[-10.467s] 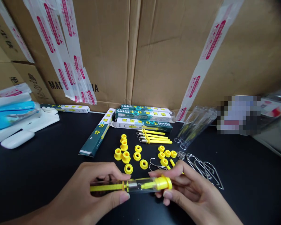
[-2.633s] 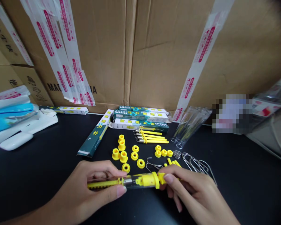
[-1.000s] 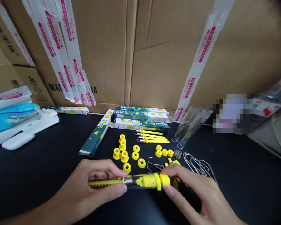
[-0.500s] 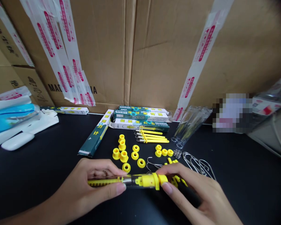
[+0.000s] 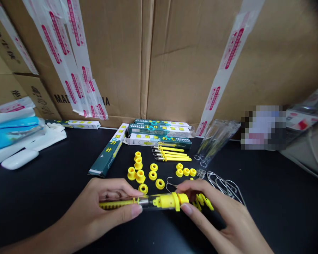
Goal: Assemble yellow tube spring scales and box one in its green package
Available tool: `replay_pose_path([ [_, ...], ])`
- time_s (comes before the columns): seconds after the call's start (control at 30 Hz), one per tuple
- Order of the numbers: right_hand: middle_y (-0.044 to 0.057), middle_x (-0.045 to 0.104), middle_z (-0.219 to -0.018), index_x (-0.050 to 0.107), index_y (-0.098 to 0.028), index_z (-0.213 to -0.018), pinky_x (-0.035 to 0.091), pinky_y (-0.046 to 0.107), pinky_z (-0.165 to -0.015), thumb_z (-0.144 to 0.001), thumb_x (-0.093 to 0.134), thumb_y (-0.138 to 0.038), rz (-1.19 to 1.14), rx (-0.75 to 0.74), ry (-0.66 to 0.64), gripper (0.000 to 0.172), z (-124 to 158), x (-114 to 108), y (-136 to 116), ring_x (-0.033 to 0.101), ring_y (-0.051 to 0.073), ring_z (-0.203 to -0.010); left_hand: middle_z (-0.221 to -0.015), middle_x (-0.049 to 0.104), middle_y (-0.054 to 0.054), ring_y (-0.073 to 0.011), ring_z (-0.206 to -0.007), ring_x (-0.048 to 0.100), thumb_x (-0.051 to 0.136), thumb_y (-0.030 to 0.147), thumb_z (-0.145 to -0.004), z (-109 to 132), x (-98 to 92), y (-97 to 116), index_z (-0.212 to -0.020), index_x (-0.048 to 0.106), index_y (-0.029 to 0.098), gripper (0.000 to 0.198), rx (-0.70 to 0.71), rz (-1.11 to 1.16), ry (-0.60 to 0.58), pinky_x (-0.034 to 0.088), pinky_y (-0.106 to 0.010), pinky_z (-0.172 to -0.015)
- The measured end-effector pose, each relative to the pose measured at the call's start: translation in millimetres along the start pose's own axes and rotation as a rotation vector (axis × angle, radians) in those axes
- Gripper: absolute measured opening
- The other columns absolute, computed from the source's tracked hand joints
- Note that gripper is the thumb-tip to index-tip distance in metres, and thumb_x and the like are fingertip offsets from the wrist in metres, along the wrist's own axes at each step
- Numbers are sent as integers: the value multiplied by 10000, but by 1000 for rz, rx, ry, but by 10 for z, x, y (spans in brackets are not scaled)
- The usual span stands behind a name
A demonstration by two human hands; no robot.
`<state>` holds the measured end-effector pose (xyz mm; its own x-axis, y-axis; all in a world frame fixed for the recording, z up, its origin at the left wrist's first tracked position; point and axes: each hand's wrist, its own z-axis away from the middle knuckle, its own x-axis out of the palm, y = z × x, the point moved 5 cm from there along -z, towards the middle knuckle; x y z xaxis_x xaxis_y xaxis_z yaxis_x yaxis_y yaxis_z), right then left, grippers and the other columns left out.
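A clear plastic tube (image 5: 148, 202) with a yellow graduated rod inside it is held just above the black bench (image 5: 42, 190), in the lower middle of the frame. Its long axis runs left to right across the picture, nearly level, with the right end a touch higher. The rod end points to the left of the frame and the capped end to the right.

The left hand (image 5: 100, 208) comes in from the lower left. Its fingers (image 5: 134, 210) are closed around the left half of the tube, thumb below and forefinger curled over the top. The right hand (image 5: 219, 218) comes in from the lower right. Its thumb and forefinger pinch the flanged yellow plastic cap (image 5: 178, 199) at the tube's right end, so the two hands meet the tube from opposite ends along its axis. The right hand is the nearer to the cap, and the left holds the barrel.

A few short yellow plastic pins (image 5: 202, 201) lie under the right hand's fingers. Beyond the tube, in mid-frame, lie loose yellow plastic rings and collars (image 5: 153, 175), bent steel wire hooks (image 5: 225, 186), a small coil spring (image 5: 200, 173) and a row of yellow rods with metal tips (image 5: 172, 154). A bundle of empty clear tubes (image 5: 214, 141) and long green printed cartons (image 5: 108, 151) lie behind them, and taped brown cardboard boxes (image 5: 175, 63) fill the upper frame.
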<state>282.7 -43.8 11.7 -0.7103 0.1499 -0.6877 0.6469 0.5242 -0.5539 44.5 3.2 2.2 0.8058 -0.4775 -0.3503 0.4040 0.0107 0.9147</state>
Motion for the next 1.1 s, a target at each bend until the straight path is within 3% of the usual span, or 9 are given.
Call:
replay_pose_path([
  [0.1,-44,748,-951,616,-296,-1075,587,188,-750,-1016,604,-225,-10,0,-4,92,2,-28,-11,739,134,-827,-784,818,21,-164,-708,723,783,425,-801,10,10,11,-925,823,245,222,-10,4,7,459,-197,-617],
  [0.2,-37,740,-926,630,-280,-1042,585,202,-745,-1006,613,-211,-13,-22,-5,79,-16,-43,-28,731,140,-814,-766,812,25,-156,-689,714,792,414,-795,13,-2,9,-917,826,245,211,-19,3,29,457,-193,-610],
  [0.47,-14,722,-860,665,-251,-962,596,234,-756,-972,642,-212,-36,-34,19,46,-57,7,-51,727,169,-805,-903,848,5,-196,-845,775,801,447,-809,-18,-28,-48,-952,825,266,232,2,30,1,522,-192,-698],
  [0.67,-32,742,-1011,574,-320,-1237,600,191,-792,-1008,628,-260,1,6,-3,242,18,26,-10,747,150,-915,-824,833,12,-168,-755,741,788,437,-800,28,-3,37,-929,826,254,227,-7,21,43,478,-190,-646],
  [0.83,-61,734,-988,572,-330,-1133,584,175,-769,-1026,609,-241,-33,-21,-25,144,9,11,-10,735,126,-857,-713,797,41,-129,-634,680,788,407,-787,43,16,71,-884,828,256,184,-11,21,76,426,-192,-592],
  [1.1,-30,722,-911,641,-276,-1021,568,196,-761,-1057,544,-265,-90,-48,-17,105,-26,5,-6,714,136,-823,-803,831,-5,-207,-768,754,772,467,-790,37,13,30,-924,827,234,274,-25,13,52,487,-232,-652],
])
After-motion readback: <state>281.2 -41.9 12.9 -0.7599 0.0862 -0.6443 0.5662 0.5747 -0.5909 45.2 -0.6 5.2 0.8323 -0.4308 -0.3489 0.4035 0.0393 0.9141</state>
